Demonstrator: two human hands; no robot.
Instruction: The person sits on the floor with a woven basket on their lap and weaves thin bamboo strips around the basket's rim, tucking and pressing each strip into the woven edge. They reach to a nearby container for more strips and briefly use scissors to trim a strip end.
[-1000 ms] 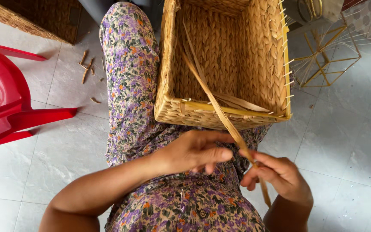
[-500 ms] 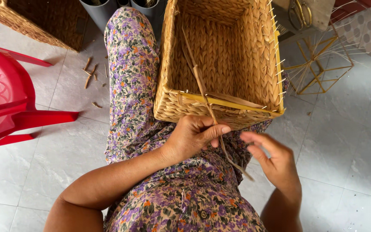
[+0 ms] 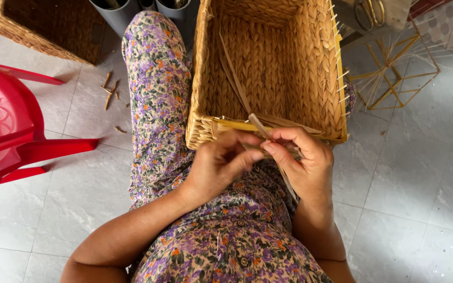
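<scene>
Since half a second earlier, our right hand (image 3: 302, 160) had come in from the side to meet the left hand (image 3: 221, 167) at the near rim of the basket (image 3: 310, 78), and the long strip (image 3: 237, 84) that had slanted loosely across the opening now ran straight down into our fingers.

In the head view, the only one we had, the basket rested against our lap, its open mouth towards us, beside our leg in the flowered dress (image 3: 158, 94). The left hand was curled, thumb and fingers pinched narrowly on the strip just at the rim. The right hand was closed around the same strip beside it, fingertips touching the left thumb, and the free tail of the strip hung out below the right palm. Whether the strip had already passed under the yellow rim wire (image 3: 339, 78) we could not tell; our fingers hid that spot.

To do this step well, we judged that the strip should be kept flat and taut, the left hand pinning it close to the rim while the right drew it snug without twisting.

A red plastic chair (image 3: 6, 126) stood well apart to the left, scraps of reed (image 3: 110, 91) lay on the tiled floor (image 3: 420, 173), and a bare wire frame (image 3: 394, 73) stood just beside the basket on the right.
</scene>
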